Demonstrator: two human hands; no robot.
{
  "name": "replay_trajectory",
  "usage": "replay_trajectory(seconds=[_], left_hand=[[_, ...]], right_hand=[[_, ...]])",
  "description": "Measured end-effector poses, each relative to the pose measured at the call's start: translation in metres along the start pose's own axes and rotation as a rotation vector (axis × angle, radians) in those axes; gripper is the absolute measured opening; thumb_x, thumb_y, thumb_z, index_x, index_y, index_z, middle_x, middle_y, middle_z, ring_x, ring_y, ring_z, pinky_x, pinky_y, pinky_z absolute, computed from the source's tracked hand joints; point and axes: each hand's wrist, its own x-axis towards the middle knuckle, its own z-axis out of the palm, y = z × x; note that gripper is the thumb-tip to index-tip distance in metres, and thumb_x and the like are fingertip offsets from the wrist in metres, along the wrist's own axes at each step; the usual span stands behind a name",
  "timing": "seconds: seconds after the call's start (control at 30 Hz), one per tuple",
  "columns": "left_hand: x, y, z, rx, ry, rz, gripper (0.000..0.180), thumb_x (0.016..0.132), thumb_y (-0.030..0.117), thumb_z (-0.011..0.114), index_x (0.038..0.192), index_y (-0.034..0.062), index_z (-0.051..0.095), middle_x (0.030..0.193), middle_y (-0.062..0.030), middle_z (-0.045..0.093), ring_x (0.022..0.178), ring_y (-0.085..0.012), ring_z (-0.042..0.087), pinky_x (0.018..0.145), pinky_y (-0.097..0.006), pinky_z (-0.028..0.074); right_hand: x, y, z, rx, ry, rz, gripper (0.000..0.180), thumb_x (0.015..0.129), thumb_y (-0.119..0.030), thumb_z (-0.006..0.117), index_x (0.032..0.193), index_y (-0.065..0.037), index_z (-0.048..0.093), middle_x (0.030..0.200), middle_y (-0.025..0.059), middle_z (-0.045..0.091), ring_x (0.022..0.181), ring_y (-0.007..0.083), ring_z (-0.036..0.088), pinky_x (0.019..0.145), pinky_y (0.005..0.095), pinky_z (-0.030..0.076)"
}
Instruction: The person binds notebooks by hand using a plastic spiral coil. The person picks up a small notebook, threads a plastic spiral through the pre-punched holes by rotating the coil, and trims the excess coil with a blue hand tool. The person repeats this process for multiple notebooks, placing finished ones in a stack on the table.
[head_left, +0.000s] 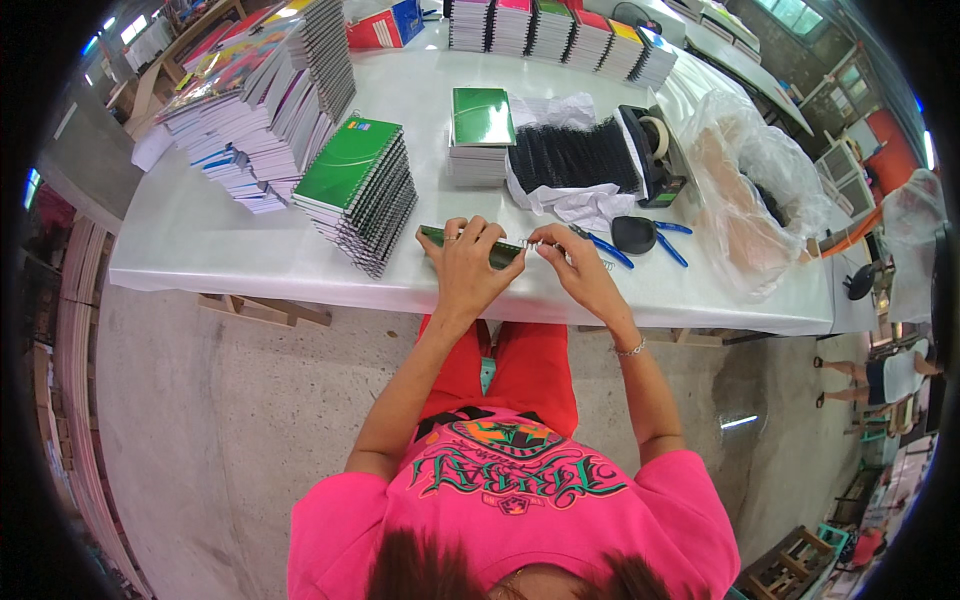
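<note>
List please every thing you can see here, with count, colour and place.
green notebook: one, held at table front edge
spiral notebook stack: one, green cover on top, left of hands
small notebook stack: one, green top, centre
black binding coils: one batch, on white paper
blue-handled pliers: one, right of hands
tape dispenser: one, black
clear plastic bag: one, right
white table: one
left hand: on notebook
right hand: at spiral end

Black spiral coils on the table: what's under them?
The black spiral coils lie on crumpled white paper that sticks out around them on the white table. Whether anything else lies beneath is hidden by the coils and paper.
</note>
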Motion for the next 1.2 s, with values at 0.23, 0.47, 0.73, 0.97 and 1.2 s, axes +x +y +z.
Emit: replay_trajectory(seconds=[0.23,0.47,0.73,0.97,1.2], left_hand=[[0.002,0.001,0.000,0.029,-0.043,-0.001,0.028,0.073,0.036,0.074,0.088,0.0152,0.065,0.093,0.0024,0.057,0.107,-0.0258,0.051,0.095,-0.081,0.018],[0.007,0.000,-0.001,0.013,-0.042,0.012,0.029,0.074,0.039,0.073,0.089,0.0147,0.065,0.095,0.0012,0.057,0.107,-0.0267,0.050,0.094,-0.079,0.020],[0.003,-0.002,-0.010,0.103,-0.126,0.023,0.033,0.087,0.045,0.063,0.100,0.0154,0.063,0.099,-0.0015,0.054,0.105,-0.0270,0.050,0.094,-0.077,0.025],[0.004,0.002,-0.015,0.127,-0.201,-0.032,0.025,0.094,0.037,0.056,0.106,0.0177,0.063,0.103,-0.0007,0.055,0.107,-0.0264,0.050,0.094,-0.078,0.027],[0.003,0.004,-0.013,0.149,-0.191,-0.040,0.022,0.095,0.036,0.054,0.105,0.0182,0.062,0.103,-0.0005,0.055,0.109,-0.0253,0.050,0.094,-0.078,0.027]], right_hand=[[-0.003,0.003,0.001,0.111,-0.032,0.034,0.015,0.093,-0.007,0.056,0.106,-0.002,0.061,0.088,0.0146,0.063,0.072,0.0213,0.057,0.065,0.0316,0.044],[-0.002,-0.011,0.006,0.084,-0.026,0.181,0.018,0.093,-0.008,0.059,0.110,-0.003,0.059,0.081,0.0062,0.058,0.072,0.0132,0.050,0.065,0.0278,0.041],[0.004,-0.010,0.015,-0.151,0.165,-0.052,0.012,0.092,-0.014,0.057,0.100,-0.006,0.061,0.092,0.0101,0.062,0.086,0.0293,0.059,0.076,0.0406,0.038],[0.010,-0.015,0.018,-0.198,0.195,-0.075,0.013,0.091,-0.018,0.061,0.095,-0.006,0.059,0.091,0.0108,0.060,0.086,0.0297,0.058,0.078,0.0414,0.037],[0.010,-0.008,0.019,-0.269,0.147,-0.086,0.013,0.093,-0.019,0.060,0.100,-0.007,0.059,0.089,0.0108,0.057,0.085,0.0283,0.056,0.079,0.0401,0.037]])
